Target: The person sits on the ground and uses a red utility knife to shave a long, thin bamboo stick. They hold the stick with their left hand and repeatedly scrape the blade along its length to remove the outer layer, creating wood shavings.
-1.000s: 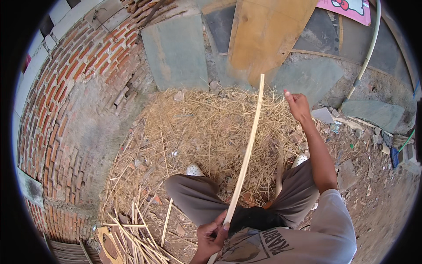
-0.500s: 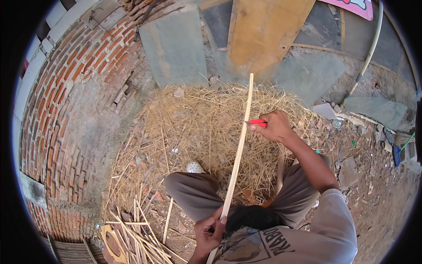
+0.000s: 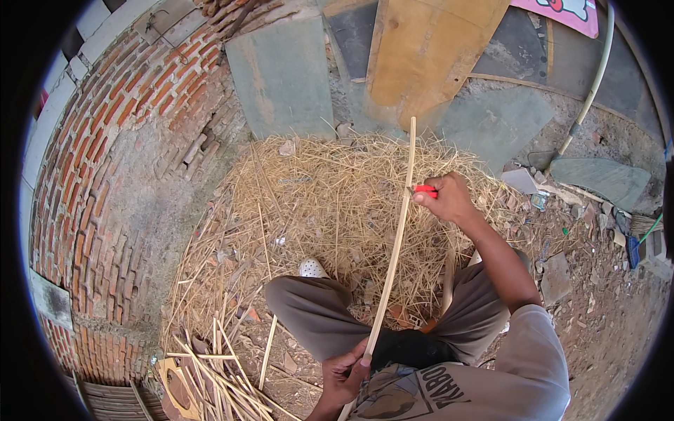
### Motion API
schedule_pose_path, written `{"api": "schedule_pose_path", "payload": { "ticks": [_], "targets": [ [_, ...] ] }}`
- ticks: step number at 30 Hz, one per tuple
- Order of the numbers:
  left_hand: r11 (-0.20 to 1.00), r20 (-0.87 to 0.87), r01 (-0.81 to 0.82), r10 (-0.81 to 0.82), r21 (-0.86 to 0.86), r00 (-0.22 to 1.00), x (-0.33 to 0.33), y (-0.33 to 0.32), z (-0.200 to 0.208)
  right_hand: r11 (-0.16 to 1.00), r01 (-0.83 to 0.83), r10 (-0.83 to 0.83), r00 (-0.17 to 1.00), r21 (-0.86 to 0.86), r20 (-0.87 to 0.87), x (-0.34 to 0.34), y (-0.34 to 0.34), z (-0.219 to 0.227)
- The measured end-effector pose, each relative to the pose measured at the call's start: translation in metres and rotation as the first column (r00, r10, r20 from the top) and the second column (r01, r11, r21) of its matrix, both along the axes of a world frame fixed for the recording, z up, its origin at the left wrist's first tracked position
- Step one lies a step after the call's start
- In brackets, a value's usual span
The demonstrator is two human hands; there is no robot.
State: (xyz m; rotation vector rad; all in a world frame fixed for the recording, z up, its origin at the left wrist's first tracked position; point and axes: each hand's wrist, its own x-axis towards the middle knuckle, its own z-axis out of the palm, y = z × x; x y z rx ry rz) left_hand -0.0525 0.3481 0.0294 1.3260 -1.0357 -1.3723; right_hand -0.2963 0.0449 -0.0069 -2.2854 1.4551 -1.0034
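- Head view: the left hand (image 3: 345,372) is pinching a pale bamboo-like strip (image 3: 394,266) between thumb and fingers near its lower end; the strip is slanting upward and away.
- The right hand (image 3: 447,198) is gripping a red-handled cutter (image 3: 426,190) beside the strip's upper part; the blade's exact contact is too small to tell.
- Clean work here is probably calling for a shallow blade angle, even pressure and a firm lower grip.
- The strip is looking slim and slightly bowed, perhaps partly from lens distortion.
- Dry, straw-like shavings (image 3: 337,189) are matting the ground beneath the strip; straight, stiff sticks (image 3: 217,382) are lying loosely left of its lower end.
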Motion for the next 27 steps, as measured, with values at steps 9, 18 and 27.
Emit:
{"api": "schedule_pose_path", "payload": {
  "ticks": [9, 18, 27],
  "targets": [
    [0.99, 0.107, 0.129, -0.123, -0.053, 0.987, 0.0, 0.01, -0.004, 0.924, 0.363, -0.365, 0.931, 0.12, -0.004, -0.06, -0.046, -0.007],
    [0.995, 0.185, 0.023, -0.006, -0.092, 0.983, 0.011, 0.018, -0.011, 0.866, 0.402, -0.44, 0.895, 0.296, 0.072, -0.075, -0.052, -0.006],
    [0.993, 0.25, -0.035, 0.061, -0.109, 0.966, 0.01, -0.005, 0.012, 0.949, -0.301, 0.293, 0.952, -0.092, -0.092, 0.029, 0.027, -0.002]
  ]
}}
